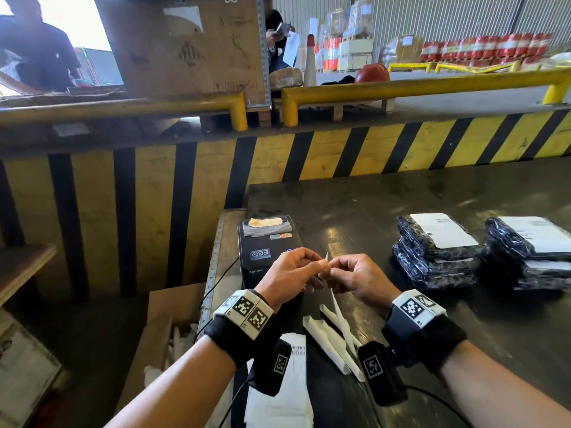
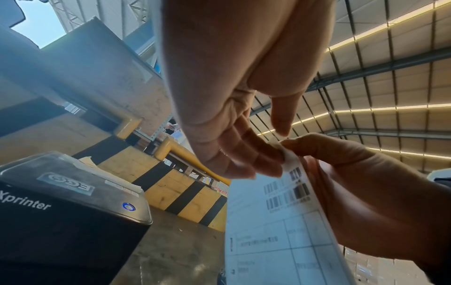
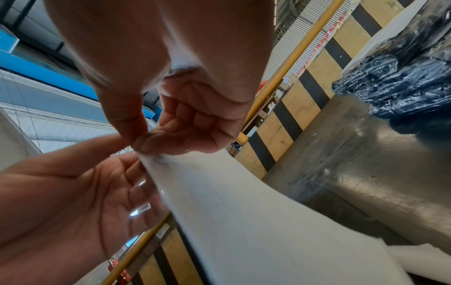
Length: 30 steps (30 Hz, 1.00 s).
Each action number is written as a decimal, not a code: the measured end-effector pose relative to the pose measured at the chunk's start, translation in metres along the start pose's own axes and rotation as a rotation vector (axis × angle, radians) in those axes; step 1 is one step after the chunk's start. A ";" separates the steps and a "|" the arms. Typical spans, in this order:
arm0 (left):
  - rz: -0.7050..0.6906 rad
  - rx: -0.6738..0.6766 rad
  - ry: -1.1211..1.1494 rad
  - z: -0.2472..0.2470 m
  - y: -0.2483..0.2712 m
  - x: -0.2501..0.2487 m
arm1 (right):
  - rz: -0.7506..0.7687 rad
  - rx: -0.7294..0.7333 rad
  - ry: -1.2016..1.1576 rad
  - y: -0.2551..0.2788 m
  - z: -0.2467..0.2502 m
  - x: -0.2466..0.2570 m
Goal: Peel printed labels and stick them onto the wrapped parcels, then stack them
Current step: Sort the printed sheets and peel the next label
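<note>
Both hands hold one white printed label [image 1: 336,305] upright over the table, seen edge-on in the head view. My left hand [image 1: 319,268] and right hand [image 1: 332,271] pinch its top corner from opposite sides. In the left wrist view the left hand [image 2: 280,148] meets the right hand [image 2: 300,146] at the curled corner, with barcodes on the label [image 2: 280,231] below. The right wrist view shows the right hand [image 3: 139,144] pinching the label's blank back [image 3: 244,212] against the left hand [image 3: 129,156]. Two stacks of black wrapped parcels [image 1: 438,251] [image 1: 531,251] carry white labels.
A black label printer [image 1: 268,251] stands just beyond my hands. Loose white backing strips [image 1: 330,344] lie on the metal table [image 1: 386,211], and a printed label strip [image 1: 290,381] hangs at its near edge. A cardboard box [image 1: 167,329] sits below left. A yellow-black barrier [image 1: 309,156] runs behind.
</note>
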<state>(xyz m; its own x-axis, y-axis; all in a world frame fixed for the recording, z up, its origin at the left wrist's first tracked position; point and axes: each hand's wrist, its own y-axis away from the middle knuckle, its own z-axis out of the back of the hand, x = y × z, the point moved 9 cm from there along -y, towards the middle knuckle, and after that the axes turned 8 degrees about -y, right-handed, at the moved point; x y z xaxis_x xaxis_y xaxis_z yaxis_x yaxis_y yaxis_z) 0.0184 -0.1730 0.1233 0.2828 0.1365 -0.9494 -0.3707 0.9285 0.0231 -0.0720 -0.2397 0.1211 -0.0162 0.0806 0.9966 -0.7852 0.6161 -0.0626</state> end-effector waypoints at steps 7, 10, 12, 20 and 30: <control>0.008 0.014 -0.002 -0.002 -0.002 0.006 | -0.024 -0.005 0.013 0.003 0.007 -0.005; 0.000 -0.016 -0.074 0.003 -0.005 0.008 | -0.049 -0.073 0.009 0.005 0.022 -0.010; 0.005 -0.037 -0.108 0.007 -0.007 0.010 | -0.068 -0.147 -0.035 0.005 0.034 -0.014; -0.029 -0.061 -0.175 0.004 -0.011 0.008 | -0.084 -0.107 -0.005 0.000 0.021 -0.025; 0.045 -0.210 -0.299 0.048 -0.012 0.037 | -0.090 -0.342 0.090 0.000 0.087 -0.052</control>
<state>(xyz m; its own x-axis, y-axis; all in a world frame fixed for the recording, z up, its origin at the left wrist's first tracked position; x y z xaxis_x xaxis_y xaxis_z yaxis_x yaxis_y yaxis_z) 0.0759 -0.1627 0.1031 0.4962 0.2993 -0.8150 -0.5534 0.8323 -0.0312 -0.1252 -0.3116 0.0736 0.1097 0.0734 0.9912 -0.5279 0.8493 -0.0045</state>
